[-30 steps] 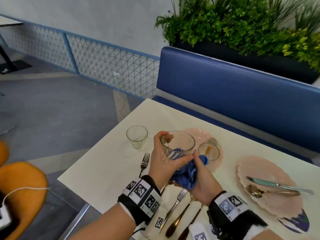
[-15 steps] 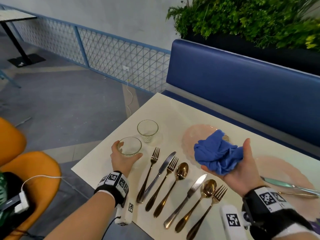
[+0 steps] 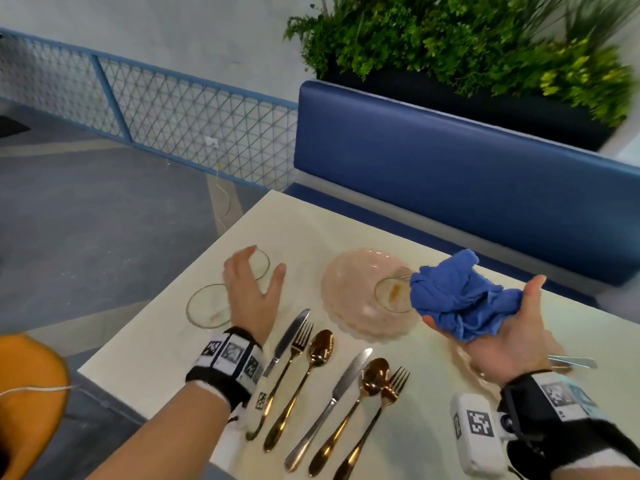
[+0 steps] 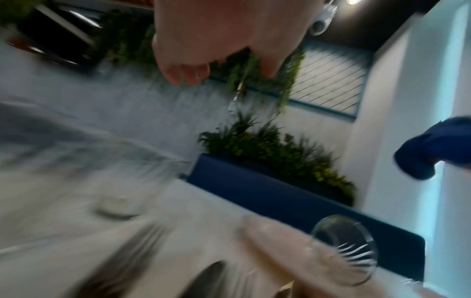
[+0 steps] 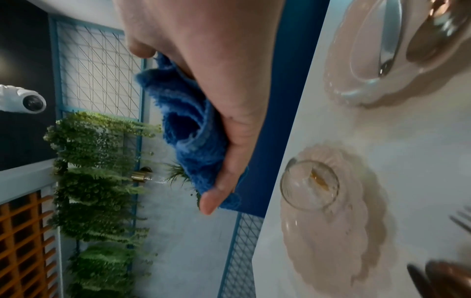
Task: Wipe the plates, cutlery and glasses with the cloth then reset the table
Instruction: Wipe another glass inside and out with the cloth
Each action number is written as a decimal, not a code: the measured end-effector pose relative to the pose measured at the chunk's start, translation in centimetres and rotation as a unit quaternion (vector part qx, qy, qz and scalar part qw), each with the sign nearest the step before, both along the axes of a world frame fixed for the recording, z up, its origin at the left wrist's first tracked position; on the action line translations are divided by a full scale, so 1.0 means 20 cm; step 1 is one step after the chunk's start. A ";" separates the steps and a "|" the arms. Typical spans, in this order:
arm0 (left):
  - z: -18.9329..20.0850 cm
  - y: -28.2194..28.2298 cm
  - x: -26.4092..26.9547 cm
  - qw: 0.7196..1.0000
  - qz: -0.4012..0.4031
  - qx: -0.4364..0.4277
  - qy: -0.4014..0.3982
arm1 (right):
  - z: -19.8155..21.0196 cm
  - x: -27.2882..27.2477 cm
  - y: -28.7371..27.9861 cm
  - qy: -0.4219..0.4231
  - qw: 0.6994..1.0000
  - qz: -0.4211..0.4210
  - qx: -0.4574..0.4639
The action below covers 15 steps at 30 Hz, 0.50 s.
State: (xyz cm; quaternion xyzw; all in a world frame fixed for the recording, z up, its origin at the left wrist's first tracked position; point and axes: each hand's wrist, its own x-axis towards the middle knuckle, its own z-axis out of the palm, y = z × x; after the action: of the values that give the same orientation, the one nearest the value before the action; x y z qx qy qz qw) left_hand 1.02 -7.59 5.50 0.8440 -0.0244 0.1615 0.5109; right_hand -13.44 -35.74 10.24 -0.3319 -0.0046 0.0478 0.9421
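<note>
One glass (image 3: 394,294) waits on the pink plate (image 3: 349,292), a yellowish smear inside (the step, we judge, is fetching it). Our left hand (image 3: 251,289) hovers with its fingers apart and nothing in them; we should take the glass low on its wall, lifting straight so the plate stays put. Our right hand (image 3: 498,336) has its fingers curled under the bunched cloth (image 3: 457,303), above the surface (image 3: 166,344).

The right hand (image 3: 502,341) holds the bunched blue cloth (image 3: 457,299) palm up; the left hand (image 3: 252,296) spreads open above two glasses (image 3: 207,306).
</note>
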 end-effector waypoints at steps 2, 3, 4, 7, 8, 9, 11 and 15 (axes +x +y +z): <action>0.04 -0.24 0.06 0.996 -0.076 0.027 0.031 | -0.02 -0.06 -0.11 0.033 0.993 -0.092 -0.058; 0.05 -0.37 0.09 0.989 -0.114 0.055 0.071 | 0.00 -0.10 -0.13 0.066 0.985 -0.139 -0.076; 0.05 -0.49 0.12 0.978 -0.148 0.089 0.115 | 0.04 -0.13 -0.12 0.107 0.972 -0.181 -0.100; 0.04 -0.80 0.18 0.927 -0.231 0.210 0.208 | 0.04 -0.14 -0.15 0.175 0.952 -0.203 -0.145; 0.04 -0.89 0.19 0.907 -0.249 0.256 0.221 | 0.04 -0.17 -0.17 0.173 0.941 -0.221 -0.191; 0.03 -0.96 0.20 0.889 -0.264 0.292 0.234 | 0.04 -0.20 -0.18 0.178 0.932 -0.229 -0.217; 0.02 -1.07 0.22 0.865 -0.281 0.319 0.266 | 0.02 -0.24 -0.23 0.212 0.915 -0.241 -0.244; -0.02 -1.24 0.25 0.828 -0.275 0.279 0.402 | -0.05 -0.28 -0.29 0.292 0.885 -0.231 -0.281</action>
State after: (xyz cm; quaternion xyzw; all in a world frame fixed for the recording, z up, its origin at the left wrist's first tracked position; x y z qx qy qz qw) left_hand 6.03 -32.34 5.12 0.8992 -0.0921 -0.3530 0.2416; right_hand -19.02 -41.45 9.17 -0.5459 0.3607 -0.0772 0.7523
